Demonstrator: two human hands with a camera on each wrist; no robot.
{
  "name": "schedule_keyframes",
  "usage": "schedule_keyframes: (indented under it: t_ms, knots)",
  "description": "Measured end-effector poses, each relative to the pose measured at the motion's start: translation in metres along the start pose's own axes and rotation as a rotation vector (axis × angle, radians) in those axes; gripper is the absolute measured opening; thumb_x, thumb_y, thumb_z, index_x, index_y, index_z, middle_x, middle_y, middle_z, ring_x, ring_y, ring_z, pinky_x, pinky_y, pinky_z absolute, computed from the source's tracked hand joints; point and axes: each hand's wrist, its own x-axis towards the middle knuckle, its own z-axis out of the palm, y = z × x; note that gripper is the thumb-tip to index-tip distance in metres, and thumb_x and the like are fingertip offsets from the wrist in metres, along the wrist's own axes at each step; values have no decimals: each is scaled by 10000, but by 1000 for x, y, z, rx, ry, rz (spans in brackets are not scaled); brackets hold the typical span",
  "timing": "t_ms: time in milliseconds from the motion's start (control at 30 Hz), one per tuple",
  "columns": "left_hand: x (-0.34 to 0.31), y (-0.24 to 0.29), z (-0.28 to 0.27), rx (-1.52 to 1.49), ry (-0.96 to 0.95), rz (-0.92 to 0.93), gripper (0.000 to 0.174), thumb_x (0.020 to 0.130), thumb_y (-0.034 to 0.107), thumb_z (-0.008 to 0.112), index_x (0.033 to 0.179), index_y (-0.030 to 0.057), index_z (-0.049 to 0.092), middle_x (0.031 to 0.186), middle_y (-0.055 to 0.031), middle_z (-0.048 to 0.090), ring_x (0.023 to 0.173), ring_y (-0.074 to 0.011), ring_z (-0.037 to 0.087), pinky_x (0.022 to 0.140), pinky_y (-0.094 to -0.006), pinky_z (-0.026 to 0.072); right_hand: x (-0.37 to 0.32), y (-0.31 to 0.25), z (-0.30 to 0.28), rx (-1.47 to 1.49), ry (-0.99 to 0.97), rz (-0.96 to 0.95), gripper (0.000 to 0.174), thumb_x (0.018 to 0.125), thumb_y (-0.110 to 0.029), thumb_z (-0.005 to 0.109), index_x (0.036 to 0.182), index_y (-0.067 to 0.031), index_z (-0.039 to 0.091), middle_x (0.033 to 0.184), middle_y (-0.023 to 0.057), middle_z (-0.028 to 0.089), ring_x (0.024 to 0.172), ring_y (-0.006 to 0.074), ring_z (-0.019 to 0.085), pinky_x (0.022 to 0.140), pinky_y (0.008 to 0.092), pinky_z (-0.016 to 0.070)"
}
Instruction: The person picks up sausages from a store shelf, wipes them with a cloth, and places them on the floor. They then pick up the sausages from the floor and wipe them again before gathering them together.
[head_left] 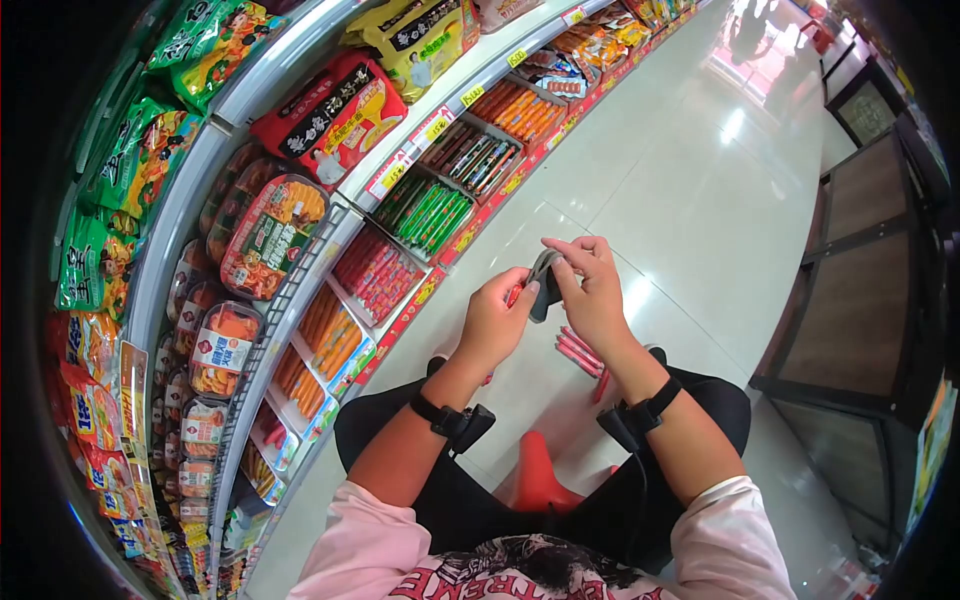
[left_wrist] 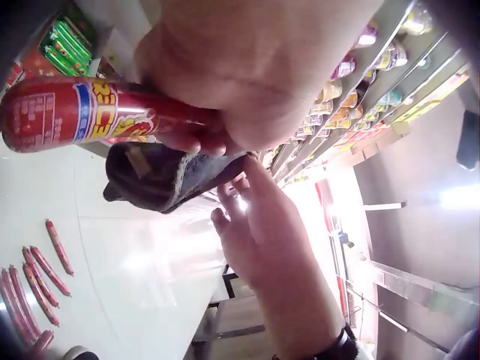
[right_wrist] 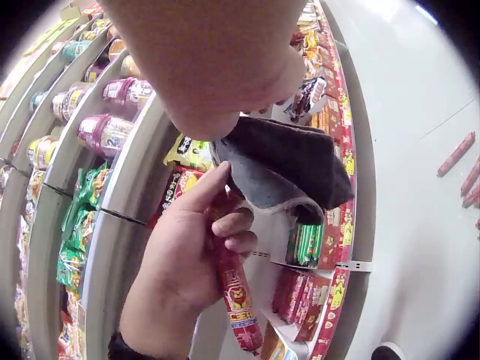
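Note:
In front of the knees both hands meet at a folded dark grey cloth (head_left: pixel 545 292). My left hand (head_left: pixel 494 318) curls its fingers round a red-wrapped sausage (right_wrist: pixel 238 296) and pinches one edge of the cloth between thumb and finger. The sausage's printed end sticks out below that hand in the right wrist view. My right hand (head_left: pixel 592 282) pinches the cloth's other edge, its index finger extended over the top. In the left wrist view the cloth (left_wrist: pixel 142 176) hangs beside the sausage (left_wrist: pixel 75 116), partly opened into a fold.
Several pink-red sausages (left_wrist: pixel 46 271) lie on the tiled floor. On the left run shelves with boxes of green-wrapped sausages (head_left: pixel 428 217), packed food trays (head_left: pixel 270 238) and noodle bags (head_left: pixel 148 160). A red stool (head_left: pixel 535 470) shows between the legs. Dark cabinets (head_left: pixel 840 290) line the right.

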Motion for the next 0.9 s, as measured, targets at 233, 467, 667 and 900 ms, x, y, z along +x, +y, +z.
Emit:
schedule_keyframes:
  t_ms: [233, 467, 667, 900]
  knots:
    - [-4, 12, -1, -342, -89, -323, 168, 1063, 175, 606, 1093, 14, 642, 728, 4, 601, 556, -70, 519, 527, -257, 414, 2, 13, 4, -188, 70, -60, 208, 1023, -98, 626, 1215, -51, 689, 1163, 118, 569, 1017, 222, 633, 810, 339, 554]
    - [-7, 22, -5, -658, -9, -474, 136, 1075, 219, 598, 1027, 95, 626, 686, 63, 528, 490, -22, 450, 444, -213, 343, -1, 10, 1, 52, -218, 154, 235, 985, -200, 689, 1088, -4, 611, 990, 181, 670, 848, 283, 679, 789, 402, 543]
    - [-7, 9, -8, -692, -16, -440, 182, 1094, 251, 586, 993, 102, 614, 702, 61, 528, 491, -21, 434, 455, -208, 350, -13, 3, 4, 91, -401, 63, 400, 1011, -352, 658, 1210, -7, 621, 1050, 212, 702, 936, 312, 709, 827, 417, 551]
    - [-5, 9, -8, -644, 35, -418, 202, 1109, 261, 572, 1006, 90, 603, 707, 54, 518, 498, -30, 438, 461, -221, 351, -13, -6, -2, 126, -511, 148, 368, 1075, -302, 573, 1274, 4, 623, 1013, 171, 709, 943, 270, 689, 858, 393, 542]
